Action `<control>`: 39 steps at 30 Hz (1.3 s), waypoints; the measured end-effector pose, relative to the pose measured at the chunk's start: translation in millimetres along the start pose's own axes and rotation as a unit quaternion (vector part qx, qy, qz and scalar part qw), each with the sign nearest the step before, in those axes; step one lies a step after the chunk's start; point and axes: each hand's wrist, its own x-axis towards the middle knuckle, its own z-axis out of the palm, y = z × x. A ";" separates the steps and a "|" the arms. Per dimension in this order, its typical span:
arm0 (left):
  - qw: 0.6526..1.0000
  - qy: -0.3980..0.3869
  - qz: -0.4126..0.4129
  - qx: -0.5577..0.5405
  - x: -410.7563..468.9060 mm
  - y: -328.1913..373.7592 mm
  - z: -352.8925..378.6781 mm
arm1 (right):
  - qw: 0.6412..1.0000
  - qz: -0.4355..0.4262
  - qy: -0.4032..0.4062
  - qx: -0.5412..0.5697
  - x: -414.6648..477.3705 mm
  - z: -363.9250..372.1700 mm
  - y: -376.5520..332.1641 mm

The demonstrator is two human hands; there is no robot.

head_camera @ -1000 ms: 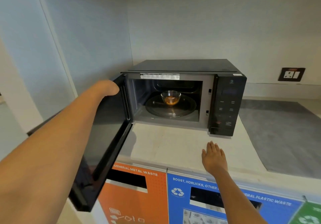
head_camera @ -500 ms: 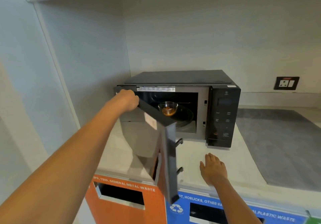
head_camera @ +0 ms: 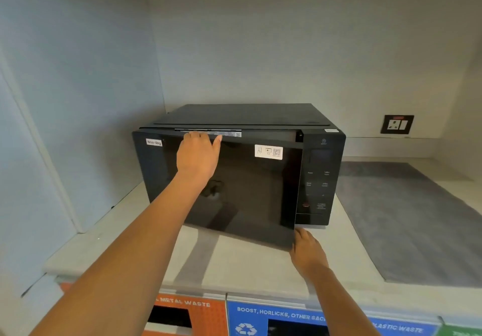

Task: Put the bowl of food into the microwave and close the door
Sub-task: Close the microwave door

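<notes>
Right hand (head_camera: 307,252) flat with fingers spread on the counter (head_camera: 242,260) near the door's lower corner, left hand (head_camera: 198,157) open, fingers hooked over the black door (head_camera: 250,189), almost shut against the microwave (head_camera: 260,116), bowl hidden.

Grey mat (head_camera: 407,221), wall socket (head_camera: 397,124), labelled waste bins (head_camera: 276,317).

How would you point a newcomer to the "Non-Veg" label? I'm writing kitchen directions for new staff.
Find the black microwave on the pale counter in the corner. On its dark glass door look at the top left corner for the small white "Non-Veg" label. The other white sticker, at the door's top right, is larger and carries pictograms and a QR code.
</notes>
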 end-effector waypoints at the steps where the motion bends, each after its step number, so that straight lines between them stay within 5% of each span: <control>1: 1.000 0.006 0.004 -0.001 2.1 -0.1 5.0 | 1.000 0.005 0.009 0.022 0.2 2.3 0.8; 18: 0.993 0.082 0.057 -0.060 25.1 -11.6 46.6 | 0.997 0.050 0.033 -0.055 10.1 16.8 7.8; 24: 0.961 0.106 0.223 -0.122 18.3 5.6 52.8 | 0.996 0.050 0.038 -0.057 9.9 17.0 8.2; 39: 0.962 0.109 0.177 -0.176 25.9 35.7 57.5 | 0.996 0.053 0.036 -0.058 10.0 16.7 8.7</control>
